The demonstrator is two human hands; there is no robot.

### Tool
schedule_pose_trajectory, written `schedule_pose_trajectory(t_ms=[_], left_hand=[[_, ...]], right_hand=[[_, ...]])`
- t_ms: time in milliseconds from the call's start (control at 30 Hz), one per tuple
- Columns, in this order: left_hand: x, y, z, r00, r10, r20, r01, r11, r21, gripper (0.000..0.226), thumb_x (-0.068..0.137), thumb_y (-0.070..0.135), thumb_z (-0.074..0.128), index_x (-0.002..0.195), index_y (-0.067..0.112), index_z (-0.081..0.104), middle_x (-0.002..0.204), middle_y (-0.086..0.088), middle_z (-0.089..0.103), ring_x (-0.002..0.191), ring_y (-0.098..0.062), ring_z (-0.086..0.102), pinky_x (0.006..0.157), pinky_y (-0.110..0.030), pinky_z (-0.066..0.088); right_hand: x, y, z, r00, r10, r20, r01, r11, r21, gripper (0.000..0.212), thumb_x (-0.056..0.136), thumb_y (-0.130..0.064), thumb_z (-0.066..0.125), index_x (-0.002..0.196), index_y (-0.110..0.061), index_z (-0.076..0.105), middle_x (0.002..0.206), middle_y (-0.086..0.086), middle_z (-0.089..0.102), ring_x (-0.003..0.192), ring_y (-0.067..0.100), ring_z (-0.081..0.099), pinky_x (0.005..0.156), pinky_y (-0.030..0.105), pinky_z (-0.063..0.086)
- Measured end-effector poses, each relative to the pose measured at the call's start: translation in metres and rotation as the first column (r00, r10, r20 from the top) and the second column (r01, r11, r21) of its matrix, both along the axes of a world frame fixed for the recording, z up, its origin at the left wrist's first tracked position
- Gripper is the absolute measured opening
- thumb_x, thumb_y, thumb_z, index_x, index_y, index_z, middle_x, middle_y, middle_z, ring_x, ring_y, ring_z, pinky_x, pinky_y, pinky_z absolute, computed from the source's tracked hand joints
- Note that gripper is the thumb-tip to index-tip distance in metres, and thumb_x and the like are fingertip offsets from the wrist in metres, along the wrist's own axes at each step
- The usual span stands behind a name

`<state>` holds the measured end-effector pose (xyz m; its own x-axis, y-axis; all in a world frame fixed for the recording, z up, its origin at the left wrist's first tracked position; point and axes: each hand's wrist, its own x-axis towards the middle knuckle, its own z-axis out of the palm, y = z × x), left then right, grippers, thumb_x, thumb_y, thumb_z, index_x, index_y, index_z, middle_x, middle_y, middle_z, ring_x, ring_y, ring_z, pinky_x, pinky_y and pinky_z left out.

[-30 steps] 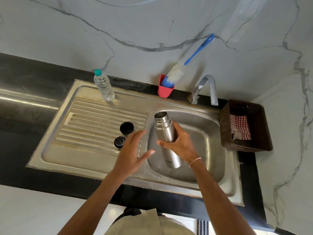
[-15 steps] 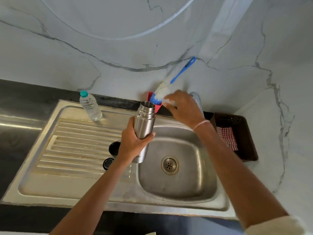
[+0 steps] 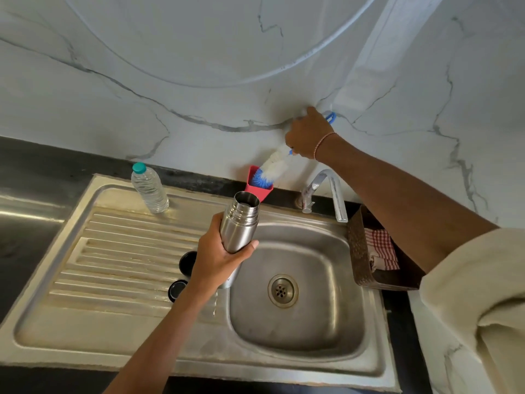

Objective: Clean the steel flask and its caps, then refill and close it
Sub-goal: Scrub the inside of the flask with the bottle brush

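Steel flask (image 3: 240,223) — uncapped, mouth up, slightly tilted — is held above the sink (image 3: 326,322) edge by the left hand (image 3: 218,257), fingers and thumb wrapped round its body. The right hand (image 3: 308,135) grips the brush (image 3: 272,167) handle, blue tip at the red cup (image 3: 257,191). Two black caps (image 3: 187,261) lie on the drainboard (image 3: 113,251) — just beside the left wrist.

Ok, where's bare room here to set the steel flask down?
Bare: the ribbed steel drainboard between the clear plastic water bottle and the two black caps, and the basin around the round drain. Crowded: the back ledge by the red cup.
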<state>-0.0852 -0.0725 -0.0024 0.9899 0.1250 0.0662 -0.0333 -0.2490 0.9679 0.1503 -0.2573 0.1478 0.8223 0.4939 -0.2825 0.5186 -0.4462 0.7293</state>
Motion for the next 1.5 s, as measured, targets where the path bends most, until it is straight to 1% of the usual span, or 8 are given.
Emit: schedule_pose_trajectory(t_ms=[133,467,700,900,1033,1167,1367,1500], left_hand=[[0.000,0.004,0.000,1.000,0.027,0.005,-0.027,1.000,0.007,0.061,0.073,0.029,0.094,0.118,0.031,0.053,0.094,0.012,0.071,0.080,-0.008,0.071,0.066,-0.017,0.055],[-0.001,0.002,0.004,0.999,0.040,0.013,-0.040,0.999,-0.008,0.064,0.073,0.030,0.093,0.122,0.032,0.052,0.097,0.011,0.071,0.081,-0.006,0.071,0.066,-0.014,0.055],[-0.006,0.007,0.001,0.999,0.044,-0.012,-0.044,0.999,0.003,0.069,0.072,0.040,0.094,0.127,0.030,0.053,0.101,0.010,0.072,0.082,-0.012,0.073,0.071,-0.039,0.063],[-0.014,0.014,0.005,0.998,0.063,-0.009,-0.063,0.998,0.019,0.067,0.072,0.037,0.092,0.126,0.030,0.053,0.100,0.009,0.073,0.081,-0.010,0.073,0.070,-0.033,0.063],[-0.017,0.016,0.008,0.997,0.072,-0.022,-0.071,0.997,0.019,0.070,0.071,0.041,0.091,0.128,0.029,0.053,0.101,0.009,0.073,0.083,-0.008,0.073,0.070,-0.029,0.062],[-0.015,0.016,0.012,0.998,0.062,-0.035,-0.062,0.998,-0.019,0.070,0.072,0.041,0.091,0.130,0.028,0.053,0.101,0.009,0.074,0.084,-0.009,0.073,0.070,-0.027,0.061],[-0.011,0.010,0.019,0.998,0.049,-0.037,-0.050,0.998,-0.034,0.069,0.071,0.044,0.089,0.128,0.028,0.053,0.101,0.009,0.073,0.085,-0.009,0.073,0.069,-0.020,0.058],[-0.003,0.008,0.018,0.996,0.065,-0.056,-0.066,0.998,-0.003,0.062,0.076,0.037,0.091,0.125,0.028,0.055,0.099,0.009,0.072,0.081,-0.006,0.071,0.067,-0.022,0.058]], right_hand=[[0.002,0.005,0.004,0.997,-0.049,-0.062,0.055,0.995,0.085,0.016,0.097,-0.029,0.067,0.100,-0.014,0.074,0.093,0.007,0.068,0.087,0.030,0.068,0.069,0.036,0.044],[-0.007,0.014,0.064,0.995,-0.090,0.051,0.078,0.977,0.199,0.036,0.089,-0.040,0.076,0.105,-0.008,0.071,0.084,0.011,0.055,0.090,0.038,0.067,0.073,0.039,0.037],[-0.025,0.030,0.030,0.999,-0.046,0.015,0.042,0.975,0.216,0.010,0.096,-0.016,0.067,0.102,-0.009,0.068,0.100,0.011,0.067,0.091,0.032,0.067,0.072,0.037,0.037],[-0.031,0.032,0.004,0.996,-0.083,0.021,0.076,0.970,0.232,0.006,0.098,-0.011,0.064,0.096,-0.009,0.069,0.081,0.007,0.060,0.077,0.025,0.063,0.071,0.036,0.042],[-0.029,0.024,0.012,0.994,-0.102,0.027,0.091,0.959,0.269,0.008,0.096,-0.017,0.068,0.098,-0.009,0.069,0.090,0.009,0.066,0.087,0.031,0.069,0.075,0.039,0.046],[-0.033,0.008,0.028,0.987,-0.158,0.042,0.137,0.939,0.315,0.021,0.094,-0.028,0.072,0.101,-0.009,0.068,0.078,0.007,0.050,0.086,0.032,0.068,0.072,0.038,0.039],[-0.055,-0.024,0.047,0.967,-0.218,0.132,0.148,0.902,0.404,0.030,0.094,-0.034,0.070,0.082,-0.013,0.052,0.063,0.004,0.039,0.066,0.028,0.052,0.068,0.037,0.037],[-0.072,-0.051,0.053,0.918,-0.360,0.165,0.220,0.810,0.543,0.040,0.092,-0.048,0.070,0.087,-0.009,0.062,0.065,0.006,0.046,0.064,0.027,0.051,0.067,0.037,0.040]])
